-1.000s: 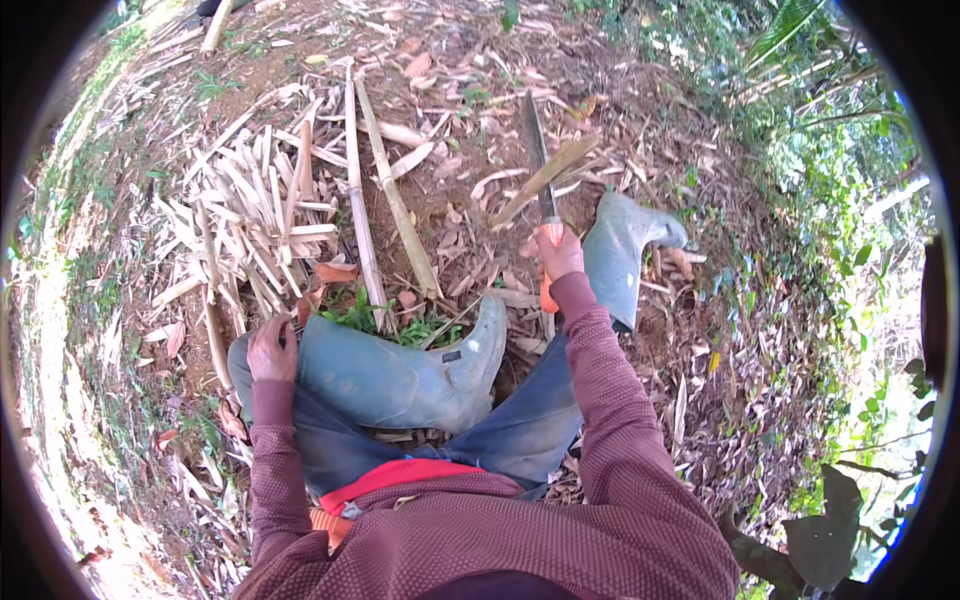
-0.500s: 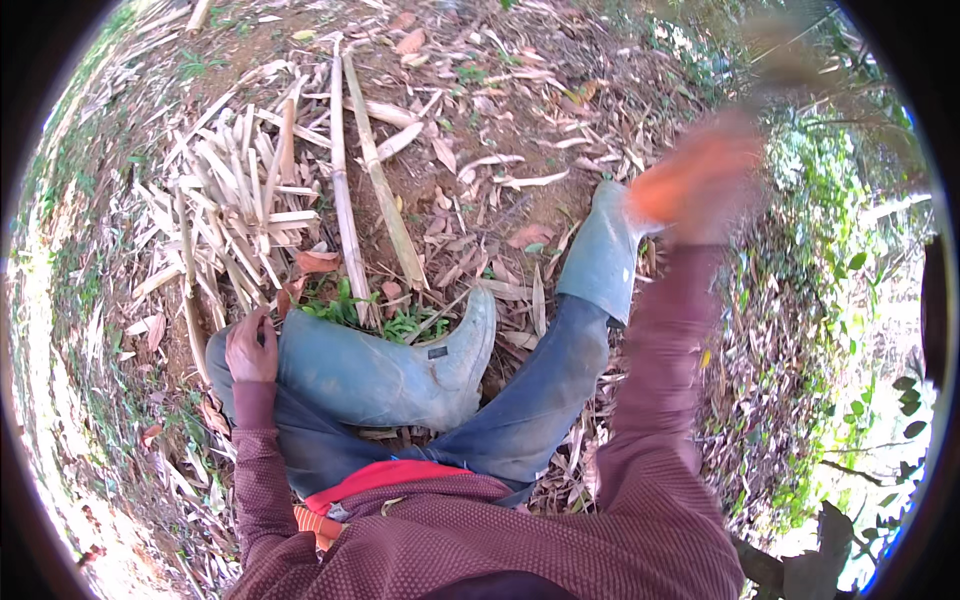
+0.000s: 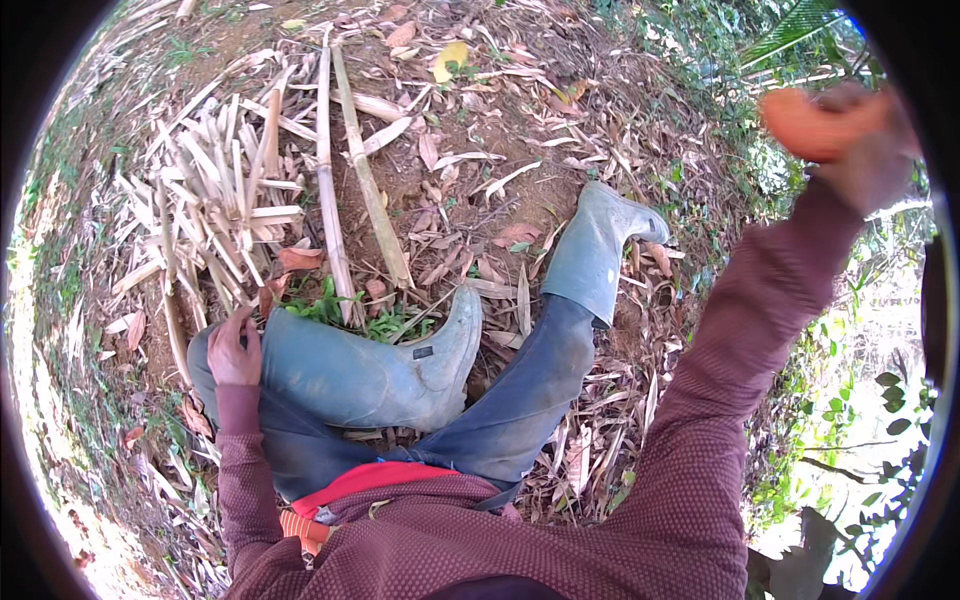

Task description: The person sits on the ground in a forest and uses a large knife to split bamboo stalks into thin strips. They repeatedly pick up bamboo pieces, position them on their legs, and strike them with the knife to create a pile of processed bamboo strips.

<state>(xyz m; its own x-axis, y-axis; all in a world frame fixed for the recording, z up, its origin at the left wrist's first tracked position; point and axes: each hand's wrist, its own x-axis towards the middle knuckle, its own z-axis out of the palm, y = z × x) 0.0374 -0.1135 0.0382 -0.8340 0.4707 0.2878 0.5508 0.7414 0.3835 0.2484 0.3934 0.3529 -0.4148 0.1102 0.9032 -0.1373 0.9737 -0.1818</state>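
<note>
My right hand [image 3: 868,165] is raised at the far upper right, its fingers closed round a thick orange handle [image 3: 815,125]. Whatever the handle belongs to runs behind the hand and out of the picture, so its kind is hidden. My left hand [image 3: 233,350] rests on my bent left knee, at the top of the rubber boot [image 3: 375,375]; its fingers are loosely bent, apart, and hold nothing. Beyond that knee lies a heap of pale split sticks [image 3: 215,195]. Two long split poles [image 3: 328,170] lie to the right of the heap.
I sit on ground strewn with dry leaves. My right leg, in a grey-green boot [image 3: 592,245], stretches forward. Green plants [image 3: 385,325] grow beside the left boot. A palm frond [image 3: 795,35] and bushes stand at the right, and a yellow leaf [image 3: 450,60] lies ahead.
My right hand has swung up and outward to the right with the orange handle, away from above the right boot. My left hand stays on the knee. A yellow leaf now shows ahead.
</note>
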